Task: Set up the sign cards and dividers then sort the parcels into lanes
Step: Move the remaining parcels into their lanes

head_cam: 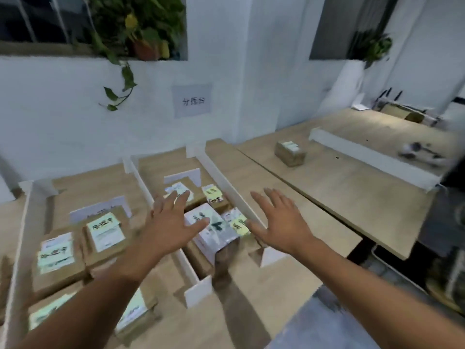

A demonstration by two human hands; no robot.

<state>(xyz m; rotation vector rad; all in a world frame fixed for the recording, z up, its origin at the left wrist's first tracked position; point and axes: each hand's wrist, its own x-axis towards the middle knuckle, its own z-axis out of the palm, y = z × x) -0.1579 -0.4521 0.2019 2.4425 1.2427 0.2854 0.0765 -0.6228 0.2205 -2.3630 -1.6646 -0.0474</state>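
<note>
Both forearms outstretched, left hand (169, 224) and right hand (281, 221) spread, empty, above parcels (214, 222).

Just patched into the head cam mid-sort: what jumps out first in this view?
Two bare hands, the left hand and right hand, spread open and empty over the middle lane, where a white parcel lies among brown ones tagged with yellow notes. The left lane holds brown parcels with green notes, walled off by white dividers. One lone brown parcel sits apart on the far right tabletop.
</note>
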